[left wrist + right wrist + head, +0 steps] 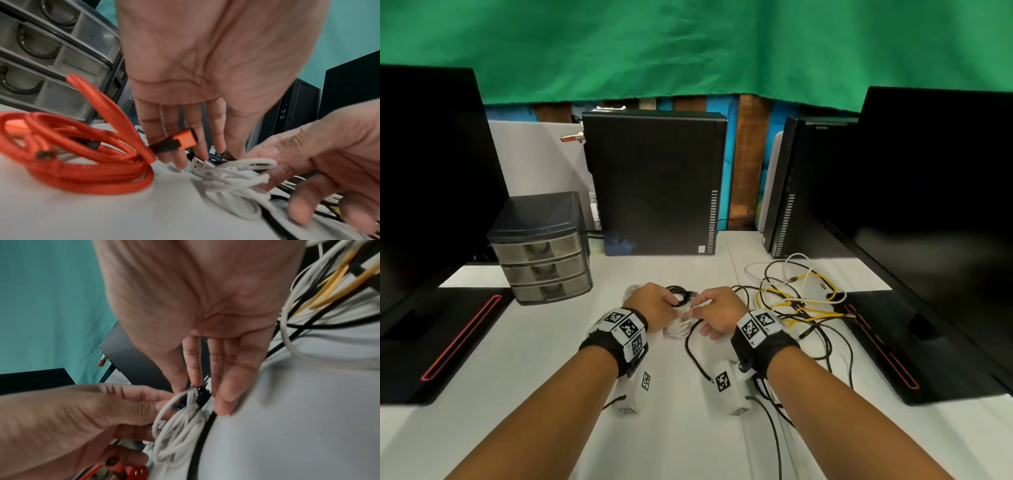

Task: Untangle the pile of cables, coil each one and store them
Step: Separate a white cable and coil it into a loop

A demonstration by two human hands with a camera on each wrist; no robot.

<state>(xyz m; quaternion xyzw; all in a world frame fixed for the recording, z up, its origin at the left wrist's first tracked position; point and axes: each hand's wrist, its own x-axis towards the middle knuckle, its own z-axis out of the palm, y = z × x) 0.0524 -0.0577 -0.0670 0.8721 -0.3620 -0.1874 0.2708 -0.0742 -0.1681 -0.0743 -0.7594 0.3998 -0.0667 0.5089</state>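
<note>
Left hand: the left hand (654,306) hangs palm down over the white desk (524,346), fingers straight and pointing down; its fingertips (180,164) meet the white cable coil by its USB plug (196,163), curled round nothing that I can see.
Right hand: the right hand (717,313) sits just beside the left, fingers extended downward; its thumb and forefinger seem to close on a loop of the white coil, though blur leaves the pinch uncertain.
White cable coil: the white cable coil (232,177) lies bunched on the desk between the two hands, touching both.
Orange cable: a coiled orange cable (86,164) rests on the desk just left of the left hand, one plug (180,141) sticking up in front of the fingers.
Black cable: a small black cable bundle (681,296) lies just beyond the fingertips.
Pile: the tangled pile of cables (801,298), yellow, white and black, is spread to the right of the right hand.
Drawers: a three-drawer unit (541,253) stands further back on the left, all drawers closed.
Behind: a black computer tower (654,185) stands upright at the rear; a monitor base (448,342) flanks the left side.
</note>
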